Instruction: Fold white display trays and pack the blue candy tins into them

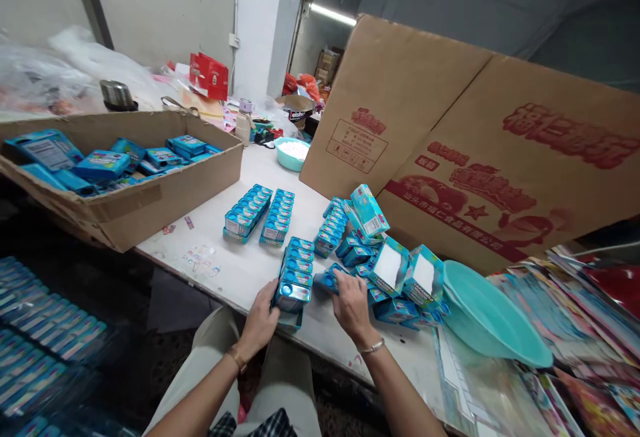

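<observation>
My left hand (261, 322) grips the near left side of a narrow blue display tray (293, 322). Inside it, small blue boxes (299, 265) stand in a row, and the nearest one leans back. Just right of the tray, my right hand (353, 304) has its fingers closed around a single small blue box (327, 278), partly hidden by the fingers. Beyond my right hand lies a pile of blue boxes (397, 310). Farther back are two filled trays (247, 212) (277, 218) side by side and another filled row (331, 227).
An open cardboard carton (175, 190) with loose blue boxes is at the left. A big printed carton (450, 157) rises behind the pile. Turquoise basins (493, 317) (293, 157) sit at right and far back. Stacked printed sheets (575, 310) lie far right; packed blue trays (45, 317) are lower left.
</observation>
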Action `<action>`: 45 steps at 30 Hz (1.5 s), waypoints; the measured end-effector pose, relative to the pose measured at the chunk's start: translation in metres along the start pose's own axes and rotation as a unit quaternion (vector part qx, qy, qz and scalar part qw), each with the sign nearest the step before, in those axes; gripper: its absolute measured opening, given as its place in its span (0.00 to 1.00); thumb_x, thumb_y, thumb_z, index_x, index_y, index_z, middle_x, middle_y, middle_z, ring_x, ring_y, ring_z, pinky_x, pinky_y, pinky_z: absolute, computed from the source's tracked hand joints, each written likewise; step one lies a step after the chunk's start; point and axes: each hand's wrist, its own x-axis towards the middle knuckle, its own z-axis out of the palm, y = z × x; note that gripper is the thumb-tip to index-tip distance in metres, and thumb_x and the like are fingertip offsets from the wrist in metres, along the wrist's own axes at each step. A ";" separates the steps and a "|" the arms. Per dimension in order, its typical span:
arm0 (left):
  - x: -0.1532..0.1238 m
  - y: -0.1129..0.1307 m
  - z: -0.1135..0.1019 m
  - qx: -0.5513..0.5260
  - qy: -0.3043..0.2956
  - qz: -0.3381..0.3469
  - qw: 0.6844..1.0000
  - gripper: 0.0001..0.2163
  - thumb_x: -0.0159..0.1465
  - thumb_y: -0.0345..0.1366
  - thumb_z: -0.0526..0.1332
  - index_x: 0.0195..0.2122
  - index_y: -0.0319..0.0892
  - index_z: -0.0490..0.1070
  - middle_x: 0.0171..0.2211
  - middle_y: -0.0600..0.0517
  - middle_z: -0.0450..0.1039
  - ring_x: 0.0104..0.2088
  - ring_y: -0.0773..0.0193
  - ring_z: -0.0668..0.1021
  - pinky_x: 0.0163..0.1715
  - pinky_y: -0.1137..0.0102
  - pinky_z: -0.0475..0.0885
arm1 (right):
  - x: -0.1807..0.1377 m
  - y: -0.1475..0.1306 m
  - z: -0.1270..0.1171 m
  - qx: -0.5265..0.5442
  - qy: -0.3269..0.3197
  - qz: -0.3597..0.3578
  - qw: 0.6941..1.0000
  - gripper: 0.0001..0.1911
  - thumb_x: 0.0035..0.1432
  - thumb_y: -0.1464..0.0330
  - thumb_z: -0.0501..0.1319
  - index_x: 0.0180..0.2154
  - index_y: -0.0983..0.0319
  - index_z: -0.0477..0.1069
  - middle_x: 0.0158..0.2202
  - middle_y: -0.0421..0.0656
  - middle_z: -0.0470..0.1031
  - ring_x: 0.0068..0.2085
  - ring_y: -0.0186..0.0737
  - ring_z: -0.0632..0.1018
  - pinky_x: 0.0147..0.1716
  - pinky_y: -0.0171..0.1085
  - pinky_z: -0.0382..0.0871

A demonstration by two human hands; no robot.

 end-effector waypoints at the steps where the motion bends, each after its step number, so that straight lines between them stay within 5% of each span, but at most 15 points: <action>1: -0.001 0.001 -0.001 -0.007 0.000 -0.008 1.000 0.30 0.56 0.27 0.53 0.63 0.39 0.62 0.62 0.43 0.64 0.64 0.54 0.64 0.66 0.54 0.54 | -0.003 0.000 -0.013 0.026 0.013 0.013 0.999 0.25 0.63 0.70 0.53 0.61 0.63 0.60 0.51 0.53 0.69 0.52 0.51 0.70 0.55 0.54 0.62; 7: -0.020 0.016 -0.012 -0.077 -0.045 -0.045 0.995 0.33 0.59 0.30 0.54 0.68 0.42 0.51 0.68 0.47 0.53 0.67 0.56 0.58 0.68 0.56 0.49 | -0.020 -0.036 -0.086 0.207 -0.064 0.016 0.976 0.22 0.63 0.65 0.58 0.59 0.52 0.64 0.50 0.48 0.66 0.51 0.48 0.72 0.49 0.45 0.71; 15: -0.043 0.019 -0.009 -0.110 -0.052 -0.064 0.991 0.30 0.64 0.31 0.48 0.69 0.43 0.47 0.69 0.50 0.52 0.68 0.59 0.56 0.68 0.57 0.48 | -0.031 -0.091 -0.009 0.193 -0.062 -0.054 0.978 0.32 0.62 0.77 0.52 0.66 0.55 0.54 0.51 0.51 0.66 0.51 0.48 0.71 0.49 0.46 0.73; 18: -0.046 0.014 -0.001 -0.091 -0.043 -0.050 0.994 0.31 0.64 0.31 0.49 0.69 0.45 0.46 0.70 0.51 0.48 0.69 0.59 0.53 0.68 0.57 0.47 | -0.025 -0.095 -0.003 0.123 -0.072 -0.042 0.989 0.34 0.59 0.79 0.52 0.66 0.56 0.54 0.53 0.53 0.67 0.55 0.52 0.69 0.52 0.52 0.71; 21: -0.049 0.007 0.005 -0.066 -0.035 -0.036 0.997 0.35 0.62 0.29 0.51 0.70 0.46 0.42 0.71 0.50 0.41 0.70 0.59 0.48 0.69 0.57 0.44 | -0.020 -0.107 0.003 0.080 -0.061 -0.059 0.993 0.36 0.58 0.78 0.55 0.67 0.60 0.52 0.63 0.55 0.58 0.66 0.60 0.56 0.59 0.60 0.61; 25: -0.053 0.005 0.006 -0.060 -0.038 -0.036 0.997 0.38 0.60 0.29 0.54 0.70 0.45 0.39 0.71 0.47 0.39 0.70 0.55 0.47 0.68 0.54 0.45 | -0.027 -0.115 0.021 0.139 -0.063 -0.076 0.985 0.39 0.59 0.74 0.56 0.69 0.61 0.44 0.70 0.52 0.48 0.70 0.59 0.44 0.62 0.63 0.54; 28: -0.050 0.017 0.006 -0.077 -0.027 -0.040 0.996 0.43 0.60 0.35 0.59 0.70 0.45 0.31 0.72 0.44 0.37 0.70 0.53 0.47 0.68 0.54 0.49 | -0.031 -0.098 0.033 0.261 -0.063 0.001 0.963 0.35 0.63 0.65 0.56 0.68 0.56 0.46 0.71 0.48 0.42 0.70 0.55 0.44 0.64 0.61 0.49; 30: -0.044 0.030 0.007 -0.077 -0.014 -0.053 0.996 0.46 0.58 0.37 0.63 0.70 0.44 0.32 0.71 0.43 0.41 0.69 0.50 0.50 0.67 0.54 0.51 | -0.028 -0.083 0.040 0.372 -0.030 0.133 0.918 0.35 0.65 0.57 0.52 0.69 0.56 0.44 0.71 0.49 0.41 0.70 0.52 0.47 0.64 0.58 0.52; 32: -0.040 0.042 0.008 -0.070 -0.009 -0.063 0.995 0.45 0.55 0.37 0.65 0.70 0.45 0.39 0.69 0.43 0.48 0.68 0.48 0.55 0.66 0.53 0.54 | -0.021 -0.075 0.049 0.494 -0.012 0.243 0.835 0.35 0.67 0.52 0.46 0.69 0.59 0.42 0.69 0.52 0.49 0.68 0.50 0.56 0.61 0.56 0.59; 35: -0.047 0.043 0.007 -0.065 -0.007 -0.066 0.996 0.43 0.53 0.37 0.65 0.68 0.49 0.45 0.67 0.45 0.55 0.66 0.48 0.59 0.64 0.52 0.58 | -0.018 -0.092 0.058 0.654 -0.034 0.282 0.701 0.35 0.66 0.51 0.47 0.67 0.60 0.48 0.62 0.53 0.64 0.61 0.50 0.69 0.56 0.53 0.67; 38: -0.073 0.023 -0.005 -0.042 0.045 -0.108 0.992 0.46 0.51 0.39 0.66 0.68 0.51 0.42 0.67 0.44 0.55 0.66 0.47 0.60 0.63 0.53 0.61 | -0.026 -0.136 0.062 0.733 -0.048 0.309 0.604 0.34 0.62 0.54 0.55 0.65 0.57 0.54 0.58 0.49 0.70 0.58 0.52 0.72 0.54 0.53 0.69; 42: -0.099 -0.002 -0.050 -0.030 0.150 -0.189 0.970 0.49 0.50 0.49 0.67 0.68 0.50 0.40 0.64 0.42 0.60 0.60 0.44 0.69 0.55 0.54 0.71 | -0.010 -0.204 0.062 0.794 -0.100 0.297 0.521 0.36 0.56 0.59 0.61 0.64 0.56 0.56 0.58 0.45 0.71 0.56 0.51 0.74 0.55 0.51 0.68; 45: -0.081 0.004 -0.106 0.015 0.250 -0.248 0.936 0.47 0.50 0.53 0.67 0.67 0.48 0.47 0.58 0.40 0.68 0.53 0.42 0.75 0.48 0.53 0.74 | 0.044 -0.253 0.067 0.820 -0.157 0.241 0.495 0.35 0.53 0.65 0.62 0.63 0.56 0.59 0.55 0.41 0.73 0.54 0.47 0.75 0.56 0.48 0.67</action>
